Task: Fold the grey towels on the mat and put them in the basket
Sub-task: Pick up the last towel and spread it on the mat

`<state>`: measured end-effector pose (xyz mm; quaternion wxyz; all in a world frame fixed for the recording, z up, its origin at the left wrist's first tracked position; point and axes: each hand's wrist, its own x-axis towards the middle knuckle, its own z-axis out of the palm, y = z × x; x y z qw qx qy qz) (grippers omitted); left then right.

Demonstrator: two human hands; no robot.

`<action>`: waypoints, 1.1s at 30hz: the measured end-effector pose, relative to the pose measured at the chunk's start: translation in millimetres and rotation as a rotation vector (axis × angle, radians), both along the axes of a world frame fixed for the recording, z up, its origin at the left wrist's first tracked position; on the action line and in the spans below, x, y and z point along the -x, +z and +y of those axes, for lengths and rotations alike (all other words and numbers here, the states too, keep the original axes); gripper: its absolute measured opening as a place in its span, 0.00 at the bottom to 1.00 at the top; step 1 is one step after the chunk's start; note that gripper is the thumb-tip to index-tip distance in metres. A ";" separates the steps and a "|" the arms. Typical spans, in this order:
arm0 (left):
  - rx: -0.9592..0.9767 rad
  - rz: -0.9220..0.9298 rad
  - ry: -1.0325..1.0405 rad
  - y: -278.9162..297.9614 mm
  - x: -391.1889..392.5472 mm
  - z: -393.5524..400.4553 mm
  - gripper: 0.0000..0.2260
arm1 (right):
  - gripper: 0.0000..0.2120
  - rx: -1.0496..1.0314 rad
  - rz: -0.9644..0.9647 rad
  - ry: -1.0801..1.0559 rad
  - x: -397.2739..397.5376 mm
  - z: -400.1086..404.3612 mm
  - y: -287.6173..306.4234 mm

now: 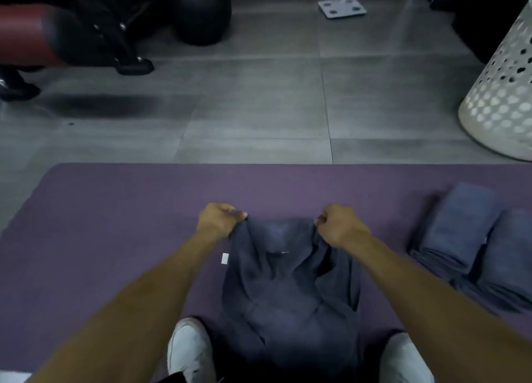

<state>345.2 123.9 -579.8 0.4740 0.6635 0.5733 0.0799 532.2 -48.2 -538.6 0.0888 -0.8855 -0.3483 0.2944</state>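
Grey terry cloth is bunched between your two fists in the head view, and that is where the trouble could start. Your left hand (220, 218) pinches one top corner of the dark grey towel (290, 284) and your right hand (338, 227) pinches the other, both clamped on the fabric with fingers curled round it. The two hands sit fairly close together, so the cloth sags in deep folds between them instead of hanging flat. If you lay it down like that, I judge the creases will be trapped in the fold and the bundle will come out lopsided. A corner could also slip from a pinch, since each grip takes only a small edge of the fabric.

The lower part of the towel lies crumpled on the purple rubber mat (115, 224), between your white shoes (190, 348); stepping or kneeling on it would drag it as you lift. A small white tag (225, 259) lies just beside the towel's left edge.

The towel itself looks soft, limp and thick, darker than the two folded blue-grey towels (472, 247) that lie side by side, touching, on the mat to your right. Those are not yet in the basket. The white perforated laundry basket (501, 94) stands on the grey tiled floor (259, 94) off the mat, well apart from your hands, so carrying folded towels across could loosen them.
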 end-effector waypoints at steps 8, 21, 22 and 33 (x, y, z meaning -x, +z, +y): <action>-0.107 0.164 -0.257 -90.1 -17.7 39.6 0.11 | 0.12 0.134 -0.005 0.242 -18.8 69.0 -79.8; -0.154 0.136 -0.085 -163.4 6.3 33.0 0.10 | 0.11 -0.212 0.045 0.142 19.9 97.9 -202.3; -0.162 0.145 -0.054 -163.5 6.1 29.3 0.10 | 0.11 -0.228 0.016 0.116 23.7 94.6 -206.0; 0.076 0.211 -0.266 -143.5 20.5 56.5 0.03 | 0.11 -0.297 -0.018 0.062 26.5 89.4 -212.4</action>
